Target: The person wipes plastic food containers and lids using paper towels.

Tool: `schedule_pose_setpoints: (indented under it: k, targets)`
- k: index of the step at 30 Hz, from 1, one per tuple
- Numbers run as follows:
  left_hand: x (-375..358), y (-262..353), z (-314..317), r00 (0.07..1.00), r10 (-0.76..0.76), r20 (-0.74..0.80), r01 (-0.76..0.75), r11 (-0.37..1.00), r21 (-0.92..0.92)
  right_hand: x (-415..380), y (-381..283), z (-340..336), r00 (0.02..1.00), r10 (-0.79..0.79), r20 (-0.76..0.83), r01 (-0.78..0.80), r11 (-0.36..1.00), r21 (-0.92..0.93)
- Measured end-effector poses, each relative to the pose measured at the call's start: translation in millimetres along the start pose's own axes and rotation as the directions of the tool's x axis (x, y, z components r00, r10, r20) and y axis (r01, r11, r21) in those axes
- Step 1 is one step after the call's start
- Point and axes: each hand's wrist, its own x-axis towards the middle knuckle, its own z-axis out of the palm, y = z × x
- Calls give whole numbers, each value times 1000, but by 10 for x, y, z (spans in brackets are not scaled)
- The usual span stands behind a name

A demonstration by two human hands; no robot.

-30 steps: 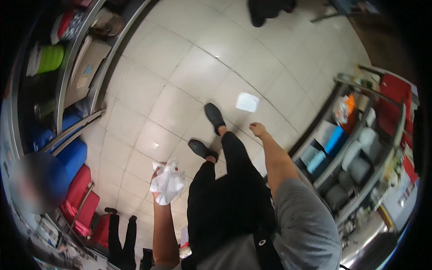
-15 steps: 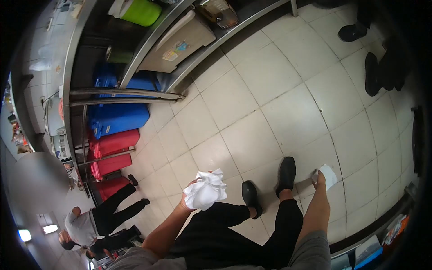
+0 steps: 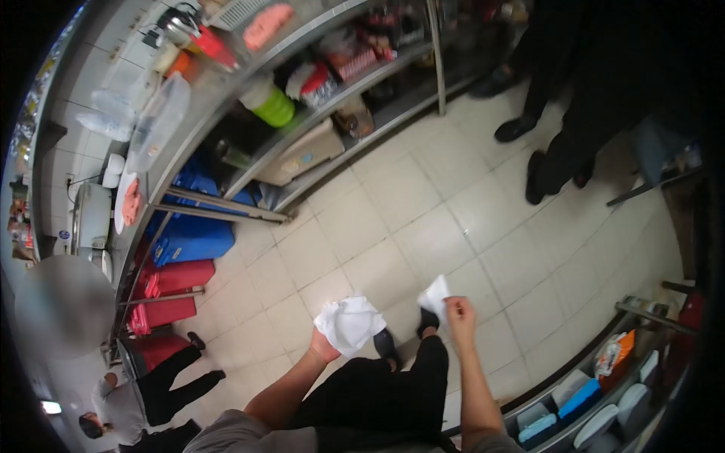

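Observation:
My left hand (image 3: 325,346) is closed under a crumpled white cloth-like bundle (image 3: 350,325), which rests on the palm and spills over the fingers. Most of those fingers are hidden beneath it. To the right, my right hand (image 3: 459,313) pinches the edge of a smaller thin white sheet (image 3: 434,293) that hangs out toward the left. A gap separates the two white pieces. Both hands are held over the tiled floor, in front of my legs.
A metal shelf rack (image 3: 362,147) runs along the upper left, with blue bins (image 3: 195,240) and red bins (image 3: 177,279) beside it. One person (image 3: 162,389) stands at lower left. Dark-clothed legs (image 3: 570,143) stand at upper right. Trays and packets fill a shelf (image 3: 559,408) at lower right.
My right hand has come inward from the far right, bringing its white sheet closer to the left hand's bundle. The view has shifted, showing more of the rack and the people at upper right.

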Motion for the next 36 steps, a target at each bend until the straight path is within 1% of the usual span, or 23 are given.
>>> schedule_pose_setpoints:
  k: [1,3,4,5,7,8,10,11,12,15,16,18,19,21,22,24,25,26,28,31,32,34,36]
  targets:
    - [-120,37,257,1000,-13,17,14,1000,-17,-199,-722,117,989,-148,-1,148,989,-21]
    - [-372,88,743,998,-38,40,40,998,-50,-547,-1727,352,874,-462,150,485,846,-223]
    - [-527,121,1030,998,-29,53,31,999,-29,-693,-2116,469,808,-505,305,576,787,-223]
    - [-604,164,1070,982,-73,177,87,993,-75,-819,-2429,573,720,-524,455,658,724,-207]
    - [-689,294,1088,900,-117,420,194,970,-145,-1024,-2921,758,566,-516,643,775,600,-200]
    - [-776,336,1158,931,-69,357,104,991,-80,-1065,-3152,805,543,-502,673,794,568,-217]
    - [-1050,564,1370,978,-13,208,12,1000,7,-986,-3520,867,634,-322,703,528,845,-90]
    - [-1182,677,1423,992,24,124,-30,998,47,-930,-3679,909,647,-212,732,350,936,-38]
    - [-1305,804,1444,987,73,146,-73,997,-6,-898,-3884,957,664,-263,701,268,958,105]
    - [-1767,1189,1738,908,410,86,-405,911,-75,-666,-4234,1263,719,-308,622,163,946,280]
    - [-1936,1315,1804,853,516,80,-516,856,-24,-654,-4341,1402,694,-330,640,187,941,282]
    - [-2094,1524,1740,780,619,91,-620,784,-22,-673,-4520,1728,637,-368,677,223,929,296]
    - [-2173,1638,1691,740,666,93,-667,745,-20,-703,-4527,1955,553,-469,688,437,867,239]
    - [-2311,1843,1608,718,686,119,-650,721,-238,-866,-4406,2489,331,-621,710,793,592,148]
    - [-2369,1943,1532,709,691,137,-623,706,-338,-1039,-4352,2772,317,-633,706,801,577,158]
    - [-2373,2144,1227,665,741,97,-666,647,-373,-1357,-4279,3386,295,-663,688,821,545,173]
    - [-2391,2249,1040,646,759,75,-682,619,-388,-1447,-4293,3652,292,-636,714,778,592,210]
    - [-2457,2395,791,581,808,97,-746,577,-332,-1529,-4291,3895,288,-607,741,728,642,242]
    - [-2646,2610,420,535,844,44,-818,530,-224,-1677,-4282,4287,278,-534,798,612,739,282]
    - [-2805,3044,7,534,842,-78,-831,505,-236,-1798,-4344,4842,257,-469,845,635,741,219]
    - [-2788,3158,-156,534,838,-111,-832,498,-243,-1836,-4394,5007,247,-551,797,712,661,237]
    - [-2862,3433,-231,541,830,-133,-827,497,-263,-1700,-4431,5370,192,-506,841,701,670,243]
    - [-3022,3668,-65,633,768,-96,-750,578,-321,-1440,-4365,5667,222,-456,862,671,713,204]
